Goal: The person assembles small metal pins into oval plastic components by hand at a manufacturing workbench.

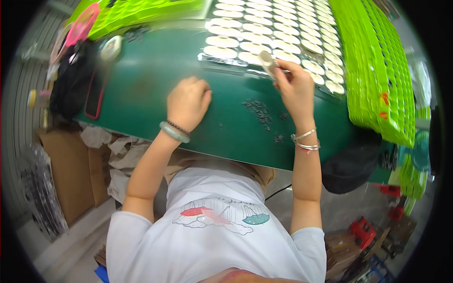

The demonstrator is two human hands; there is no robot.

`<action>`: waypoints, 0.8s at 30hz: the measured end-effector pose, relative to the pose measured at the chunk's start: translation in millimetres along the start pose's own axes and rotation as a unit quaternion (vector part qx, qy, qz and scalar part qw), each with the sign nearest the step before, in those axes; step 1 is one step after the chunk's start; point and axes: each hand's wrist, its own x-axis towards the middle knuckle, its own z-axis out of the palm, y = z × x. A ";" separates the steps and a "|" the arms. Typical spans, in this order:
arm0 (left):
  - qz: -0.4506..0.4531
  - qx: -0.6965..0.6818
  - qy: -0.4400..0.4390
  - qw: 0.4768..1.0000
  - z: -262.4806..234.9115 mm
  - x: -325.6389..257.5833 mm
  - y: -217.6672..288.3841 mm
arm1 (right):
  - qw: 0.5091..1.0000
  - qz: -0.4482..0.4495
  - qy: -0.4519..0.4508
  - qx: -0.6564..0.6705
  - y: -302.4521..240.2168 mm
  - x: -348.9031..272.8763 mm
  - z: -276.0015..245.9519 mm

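Observation:
My right hand point(297, 87) pinches a small oval, cream-coloured piece point(266, 60) between thumb and fingers. It is held tilted over the near edge of a tray of similar white oval pieces point(255, 38), set in rows. My left hand point(188, 103) rests on the green tabletop point(141, 94) with its back up and fingers curled under. Whatever those fingers may hold is hidden. Between the hands, nearer my right one, lie scattered tiny dark parts point(258, 112).
Stacked bright green trays point(377, 70) stand at the right edge, another green tray point(141, 14) at the far left. A red-edged phone point(95, 99) and a black bag point(71, 80) lie left. A dark cloth-like item point(351, 162) sits at the near right, a cardboard box point(68, 174) below left.

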 end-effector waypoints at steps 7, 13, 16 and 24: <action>0.349 -0.062 -0.137 0.925 -78.7 45.2 91.8 | 0.996 -0.055 0.070 0.018 37.2 12.5 -4.3; 0.249 -0.043 -0.163 0.954 -66.9 81.6 182.2 | 0.986 -0.045 -0.140 0.077 7.5 44.4 91.8; 0.221 -0.063 -0.104 0.968 -94.2 -3.0 173.0 | 0.984 -0.002 -0.157 0.084 7.6 34.5 94.4; 0.240 -0.170 0.026 0.955 -69.2 36.7 198.6 | 0.984 0.136 -0.083 0.081 -2.3 22.0 26.1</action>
